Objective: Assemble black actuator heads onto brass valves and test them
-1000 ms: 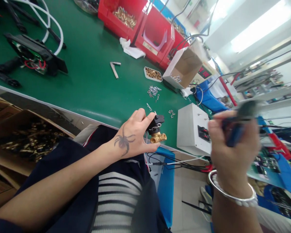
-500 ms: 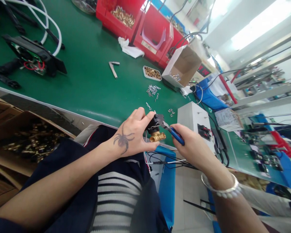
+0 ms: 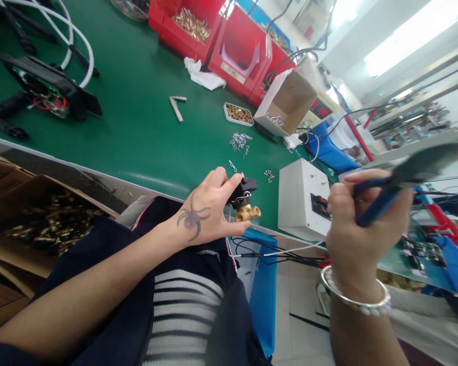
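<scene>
My left hand (image 3: 209, 208) grips a small valve (image 3: 248, 209) at the front edge of the bench. The valve has a black plastic top and a brass body with threaded ports, and a bent metal clip sits round its neck. My right hand (image 3: 366, 223) is raised to the right, apart from the valve, with its fingers wrapped round blue-handled pliers (image 3: 393, 188). Motion blurs the plier jaws, which point away to the right. Near my left hand lie one loose wire clip (image 3: 232, 165) and a pile of similar clips (image 3: 239, 141).
Red bins (image 3: 232, 71) with brass parts stand at the back. A white tray (image 3: 238, 121), a cardboard box (image 3: 286, 104), small screws (image 3: 268, 176), a bent metal piece (image 3: 176, 108) and a grey box (image 3: 297, 198) are on the bench. A wired black device (image 3: 48, 91) lies left.
My right hand has drawn the pliers off the valve's clip and swung them up to the right. My left hand keeps the valve in about the same place.
</scene>
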Demonstrator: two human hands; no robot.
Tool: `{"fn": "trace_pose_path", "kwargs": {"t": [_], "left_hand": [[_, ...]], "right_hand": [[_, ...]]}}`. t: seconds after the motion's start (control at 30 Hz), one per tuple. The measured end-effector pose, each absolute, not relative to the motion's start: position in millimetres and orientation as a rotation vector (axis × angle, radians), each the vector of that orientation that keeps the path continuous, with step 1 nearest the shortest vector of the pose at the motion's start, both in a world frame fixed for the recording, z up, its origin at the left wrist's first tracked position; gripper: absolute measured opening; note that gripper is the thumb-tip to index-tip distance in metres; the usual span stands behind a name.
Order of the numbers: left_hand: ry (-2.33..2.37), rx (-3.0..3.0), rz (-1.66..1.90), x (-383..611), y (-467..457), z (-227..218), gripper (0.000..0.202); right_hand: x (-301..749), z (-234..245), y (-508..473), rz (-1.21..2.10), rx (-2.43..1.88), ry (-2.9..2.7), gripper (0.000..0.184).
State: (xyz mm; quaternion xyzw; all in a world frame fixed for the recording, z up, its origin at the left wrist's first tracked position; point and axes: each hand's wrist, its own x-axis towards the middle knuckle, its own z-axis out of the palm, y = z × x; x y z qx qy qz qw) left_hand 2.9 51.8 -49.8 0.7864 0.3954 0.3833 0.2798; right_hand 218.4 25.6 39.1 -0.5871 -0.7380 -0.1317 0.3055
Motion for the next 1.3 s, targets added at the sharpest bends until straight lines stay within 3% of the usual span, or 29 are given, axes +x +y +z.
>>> {"fn": "trace_pose_path", "kwargs": {"t": [0.17, 0.33, 0.5, 0.67, 0.8, 1.03, 1.3], "left_hand": [[1.064, 2.098, 1.047, 3, 53, -51, 0.072], [1.042, 2.095, 1.038, 3, 53, -51, 0.073], [1.066, 2.094, 1.009, 3, 52, -49, 0.073], [1.059, 2.114, 0.994, 4, 54, -47, 0.074], [1.055, 2.132, 0.970, 4, 53, -43, 0.076], [0.935, 2.013, 1.140, 8, 47, -51, 0.059], [0.908, 1.829, 1.142, 4, 45, -55, 0.034]], "right_hand": [[220, 34, 27, -0.005, -1.534, -2.480, 0.018], [219, 35, 26, -0.373, -1.514, -1.912, 0.014], [218, 30, 27, -0.041, -1.520, -2.501, 0.020], [218, 29, 24, -0.279, -1.543, -2.182, 0.020], [213, 24, 24, 0.124, -1.604, -2.506, 0.022], [195, 21, 25, 0.715, -1.391, -2.012, 0.011], [191, 10, 27, 0.876, -1.225, -2.041, 0.017]]}}
